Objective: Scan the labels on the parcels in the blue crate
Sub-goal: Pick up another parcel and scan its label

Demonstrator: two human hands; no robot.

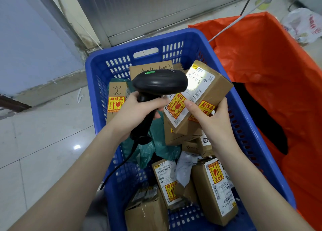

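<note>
Hands: left (134, 112) scanner (159, 81), right (211, 119) parcel (214, 89) "883"

crate (195, 39): blue plastic, slotted white-showing grid in the walls. scanner (159, 81): black, with a green light on top, black cable. held parcel (211, 91): brown cardboard; white label (200, 80) with black barcodes; yellow stickers with red print. parcels at 6 o'clock in the crate: brown, same white labels and yellow-red stickers. bag (148, 152) at crate centre: dark green. sack (271, 60) at 3 o'clock: orange, black inside. floor (43, 143) at 9 o'clock: pale grey glossy tile.
</note>
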